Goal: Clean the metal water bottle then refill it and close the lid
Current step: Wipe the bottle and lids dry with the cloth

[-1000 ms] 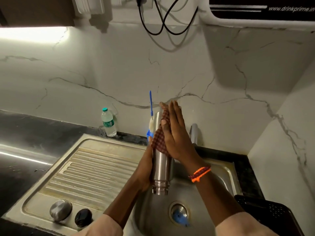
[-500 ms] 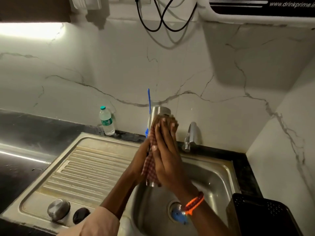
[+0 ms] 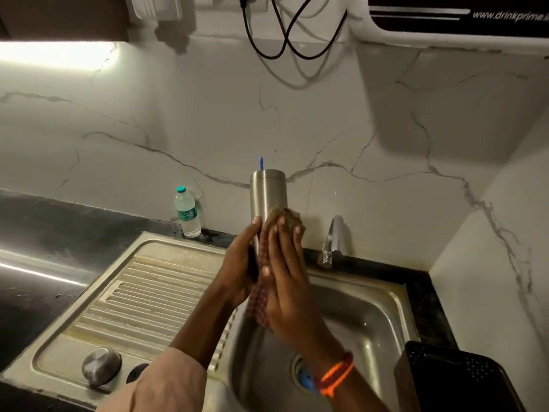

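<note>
Bottle (image 3: pixel 268 194) held over sink (image 3: pixel 386 295), closed end up; lower part hidden behind hands & checked cloth (image 3: pixel 263 295), mouth not visible. Left hand (image 3: pixel 240 272) curled round its side. Right hand (image 3: pixel 286 289), fingers straight, presses cloth on it. Blue stick (image 3: pixel 261 163) mostly hidden behind. Round lid (image 3: pixel 102 366) on drainboard. Black worktop (image 3: pixel 38 227), marble wall, tap (image 3: pixel 332 240), plastic bottle (image 3: pixel 187 212).

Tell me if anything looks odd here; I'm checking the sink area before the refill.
One thing: a blue object sits in the sink drain, partly hidden by the right hand's wrist. I cannot tell what it is. Nothing looks spilled or damaged.
</note>
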